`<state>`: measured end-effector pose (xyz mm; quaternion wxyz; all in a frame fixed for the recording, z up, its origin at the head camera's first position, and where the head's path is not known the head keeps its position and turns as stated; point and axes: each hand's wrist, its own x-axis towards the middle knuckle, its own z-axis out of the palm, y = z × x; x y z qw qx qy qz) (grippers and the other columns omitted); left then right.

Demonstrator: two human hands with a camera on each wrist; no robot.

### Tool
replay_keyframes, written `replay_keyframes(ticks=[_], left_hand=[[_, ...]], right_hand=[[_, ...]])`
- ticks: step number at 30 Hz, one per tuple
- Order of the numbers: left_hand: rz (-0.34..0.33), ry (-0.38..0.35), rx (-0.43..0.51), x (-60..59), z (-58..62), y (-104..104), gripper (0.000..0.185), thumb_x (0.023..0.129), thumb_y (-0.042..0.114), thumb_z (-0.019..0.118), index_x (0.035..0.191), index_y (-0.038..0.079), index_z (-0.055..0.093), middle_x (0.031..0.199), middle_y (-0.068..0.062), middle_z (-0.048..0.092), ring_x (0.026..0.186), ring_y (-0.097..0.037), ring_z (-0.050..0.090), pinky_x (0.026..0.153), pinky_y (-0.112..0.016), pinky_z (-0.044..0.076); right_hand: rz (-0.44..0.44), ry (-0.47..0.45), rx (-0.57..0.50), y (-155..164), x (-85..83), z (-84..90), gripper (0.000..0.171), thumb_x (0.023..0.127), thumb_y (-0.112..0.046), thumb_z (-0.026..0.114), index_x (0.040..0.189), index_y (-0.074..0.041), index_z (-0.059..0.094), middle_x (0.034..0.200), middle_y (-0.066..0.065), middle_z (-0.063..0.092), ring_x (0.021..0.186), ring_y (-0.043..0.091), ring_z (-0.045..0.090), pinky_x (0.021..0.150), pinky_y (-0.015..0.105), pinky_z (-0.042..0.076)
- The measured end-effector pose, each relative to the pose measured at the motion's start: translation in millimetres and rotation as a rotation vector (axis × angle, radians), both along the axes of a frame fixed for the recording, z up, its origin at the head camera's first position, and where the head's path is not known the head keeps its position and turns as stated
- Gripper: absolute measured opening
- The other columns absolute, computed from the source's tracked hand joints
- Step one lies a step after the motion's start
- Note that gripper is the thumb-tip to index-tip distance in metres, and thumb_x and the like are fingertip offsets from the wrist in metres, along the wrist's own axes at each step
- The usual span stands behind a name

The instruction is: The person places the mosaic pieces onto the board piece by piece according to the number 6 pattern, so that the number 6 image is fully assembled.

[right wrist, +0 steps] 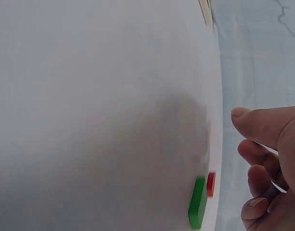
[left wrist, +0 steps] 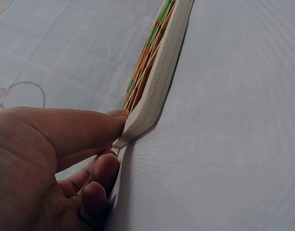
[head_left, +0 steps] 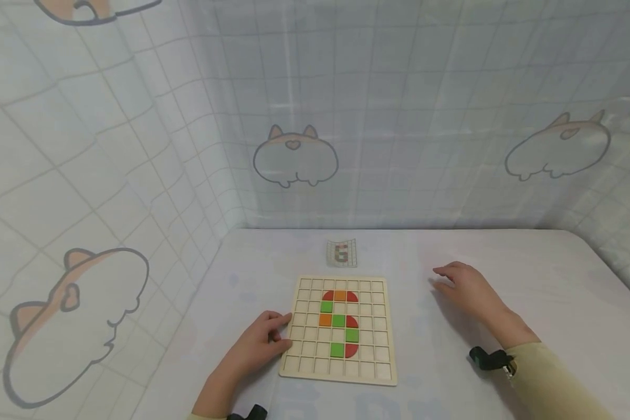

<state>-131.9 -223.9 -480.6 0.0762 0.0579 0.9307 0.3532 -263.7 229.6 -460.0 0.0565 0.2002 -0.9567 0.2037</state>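
Observation:
A pale wooden grid board (head_left: 307, 366) lies on the table, with red, orange and green pieces forming a figure in its cells. My left hand (head_left: 254, 345) is at the board's left edge, its thumb and fingers gripping the rim; the left wrist view shows the thumb (left wrist: 97, 127) against the board's side (left wrist: 159, 86). Away to the right, my right hand (head_left: 467, 290) hovers over the table with its fingers loosely bent, holding nothing visible. A green piece (right wrist: 198, 203) and a red piece (right wrist: 211, 185) lie near it in the right wrist view; the head view hides them.
Behind the board lies a small card (head_left: 341, 254) printed with a coloured pattern on a grid. White cloth (head_left: 504, 251) covers the table. Hanging sheets (head_left: 388, 175) with drawn animals enclose the back and sides.

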Motion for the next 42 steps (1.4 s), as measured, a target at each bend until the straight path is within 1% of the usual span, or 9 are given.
replay_keyframes(ticks=[2,4,8,12,19,25,30,37,42], left_hand=[[0.001,0.003,0.001,0.2,0.5,0.3,0.057,0.077,0.032,0.07,0.129,0.017,0.051,0.103,0.004,0.044,0.077,-0.01,0.047,0.063,-0.023,0.039],[0.004,0.004,0.001,0.3,0.7,0.3,0.057,0.077,0.032,0.07,0.129,0.017,0.051,0.103,0.005,0.044,0.077,-0.01,0.047,0.063,-0.023,0.039],[0.007,-0.004,-0.005,-0.1,0.5,0.0,0.058,0.077,0.033,0.069,0.13,0.019,0.05,0.103,0.006,0.044,0.077,-0.01,0.047,0.064,-0.023,0.039],[0.004,-0.011,-0.002,0.1,0.0,-0.3,0.058,0.077,0.034,0.069,0.13,0.018,0.05,0.102,0.006,0.044,0.077,-0.01,0.047,0.063,-0.023,0.039],[0.005,-0.01,-0.002,0.6,-1.6,-0.7,0.058,0.077,0.035,0.069,0.13,0.019,0.05,0.102,0.006,0.043,0.077,-0.01,0.047,0.064,-0.024,0.039],[0.006,-0.004,-0.01,-0.4,-2.7,-1.0,0.058,0.077,0.036,0.069,0.13,0.02,0.05,0.102,0.007,0.043,0.077,-0.009,0.046,0.064,-0.023,0.039],[-0.001,-0.001,-0.015,-0.3,-2.5,-1.3,0.058,0.077,0.037,0.069,0.13,0.02,0.05,0.102,0.007,0.043,0.077,-0.009,0.047,0.064,-0.023,0.039],[0.012,-0.011,-0.008,0.4,-1.1,0.1,0.058,0.077,0.034,0.069,0.13,0.019,0.05,0.102,0.006,0.043,0.077,-0.01,0.047,0.063,-0.023,0.039],[0.023,-0.016,-0.002,0.9,-0.8,0.4,0.059,0.077,0.034,0.07,0.13,0.019,0.05,0.102,0.006,0.043,0.078,-0.011,0.046,0.063,-0.023,0.039]], right_hand=[[-0.013,-0.01,0.018,5.7,-3.8,0.0,0.035,0.082,-0.021,0.065,0.113,-0.004,0.063,0.099,0.011,0.059,0.086,0.025,0.054,0.076,0.044,0.042],[-0.025,-0.027,0.031,10.5,-6.8,0.1,0.036,0.083,-0.022,0.065,0.113,-0.004,0.062,0.097,0.011,0.059,0.086,0.026,0.054,0.078,0.046,0.042],[-0.048,-0.06,0.055,19.6,-11.0,0.0,0.037,0.082,-0.021,0.066,0.113,-0.002,0.062,0.101,0.017,0.058,0.095,0.034,0.052,0.083,0.051,0.039],[-0.075,-0.092,0.091,27.7,-14.6,-0.2,0.041,0.08,-0.021,0.067,0.113,0.001,0.06,0.106,0.022,0.056,0.1,0.039,0.05,0.084,0.053,0.037],[-0.094,-0.151,0.09,35.7,-20.1,-3.0,0.044,0.081,-0.024,0.066,0.114,0.005,0.058,0.106,0.023,0.057,0.101,0.04,0.05,0.084,0.054,0.037],[-0.08,-0.15,0.08,38.8,-23.9,-5.4,0.039,0.081,-0.024,0.066,0.108,0.003,0.062,0.101,0.018,0.06,0.097,0.036,0.053,0.081,0.052,0.039],[-0.074,-0.155,0.07,39.3,-25.0,-4.8,0.035,0.081,-0.024,0.066,0.104,0.003,0.065,0.098,0.017,0.061,0.093,0.035,0.054,0.078,0.051,0.04],[-0.08,-0.183,0.081,37.7,-24.9,-2.7,0.036,0.081,-0.024,0.066,0.104,0.004,0.064,0.098,0.017,0.061,0.092,0.033,0.054,0.078,0.051,0.04],[-0.082,-0.171,0.066,34.5,-21.2,0.7,0.037,0.082,-0.026,0.065,0.105,0.003,0.064,0.099,0.018,0.06,0.093,0.033,0.054,0.078,0.05,0.041]])
